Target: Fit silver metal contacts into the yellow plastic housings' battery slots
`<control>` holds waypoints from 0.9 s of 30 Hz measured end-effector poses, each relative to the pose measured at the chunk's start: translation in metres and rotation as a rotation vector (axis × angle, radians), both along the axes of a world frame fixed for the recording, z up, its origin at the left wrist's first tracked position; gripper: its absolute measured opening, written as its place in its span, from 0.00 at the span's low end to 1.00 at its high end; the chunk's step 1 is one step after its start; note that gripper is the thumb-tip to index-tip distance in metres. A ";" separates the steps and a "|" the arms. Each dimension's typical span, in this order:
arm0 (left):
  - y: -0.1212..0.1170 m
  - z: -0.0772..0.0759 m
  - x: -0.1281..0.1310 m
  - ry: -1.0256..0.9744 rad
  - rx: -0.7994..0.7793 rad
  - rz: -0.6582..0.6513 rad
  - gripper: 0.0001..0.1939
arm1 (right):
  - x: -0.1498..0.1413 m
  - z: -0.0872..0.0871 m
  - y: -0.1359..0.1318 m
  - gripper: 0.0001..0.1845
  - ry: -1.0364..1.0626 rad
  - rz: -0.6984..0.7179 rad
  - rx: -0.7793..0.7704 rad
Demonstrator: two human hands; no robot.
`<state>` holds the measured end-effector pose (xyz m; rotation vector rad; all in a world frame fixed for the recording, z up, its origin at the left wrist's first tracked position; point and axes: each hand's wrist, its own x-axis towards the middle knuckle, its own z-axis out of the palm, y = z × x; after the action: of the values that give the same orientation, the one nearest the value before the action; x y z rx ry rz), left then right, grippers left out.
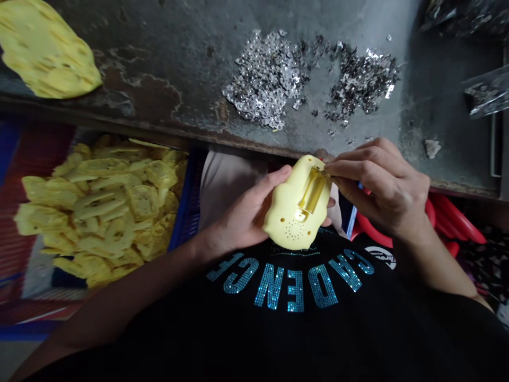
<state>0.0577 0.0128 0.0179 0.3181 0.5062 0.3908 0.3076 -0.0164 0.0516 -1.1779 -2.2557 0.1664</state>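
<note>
A yellow plastic shell [296, 191] with a battery compartment and a ring of small holes lies in my left hand [254, 212]. That hand's thumb presses along one edge, and its fingertips show at the opposite side. My right hand [377, 180] pinches at the compartment's upper end, thumb and fingers together. Whatever small piece is between them is too hidden to make out. On the metal bench beyond are two heaps of small shiny metal contact plates, a denser heap [264, 79] and a looser heap [361, 77].
A blue-rimmed crate at left holds many yellow plastic shells [107, 207]. Another yellow shell [51, 53] lies on the bench [191, 32] at upper left. Clear bags [489, 93] of metal pieces sit at right. Red handles or chair parts [457, 217] show below the bench edge.
</note>
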 end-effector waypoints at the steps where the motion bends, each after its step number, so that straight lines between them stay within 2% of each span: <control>1: 0.000 0.000 0.000 0.006 0.001 -0.003 0.40 | 0.000 -0.001 -0.001 0.18 0.023 -0.006 0.006; 4: 0.000 0.002 -0.001 0.019 0.010 -0.017 0.41 | -0.002 -0.004 -0.001 0.18 0.031 -0.011 0.055; 9: -0.001 0.003 0.000 0.036 0.035 -0.013 0.41 | -0.006 -0.004 0.003 0.14 -0.011 0.061 0.144; 15: -0.002 0.001 -0.002 0.012 0.040 -0.022 0.43 | -0.006 -0.006 0.002 0.21 0.004 0.039 0.118; 19: -0.003 0.001 -0.002 0.014 0.038 0.003 0.44 | -0.008 -0.009 0.001 0.16 0.017 0.056 0.129; 23: -0.004 -0.002 0.000 0.014 0.037 0.003 0.42 | -0.007 -0.007 0.002 0.12 0.151 -0.010 0.030; 25: -0.005 -0.004 0.001 0.004 0.058 0.020 0.41 | -0.004 -0.004 0.005 0.09 0.242 -0.040 -0.075; 27: -0.008 -0.005 0.002 0.042 0.106 0.090 0.36 | 0.001 0.001 0.010 0.11 0.260 -0.020 -0.216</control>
<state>0.0600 0.0049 0.0133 0.4080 0.5430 0.4998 0.3083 -0.0060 0.0522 -1.2105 -2.0339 0.5361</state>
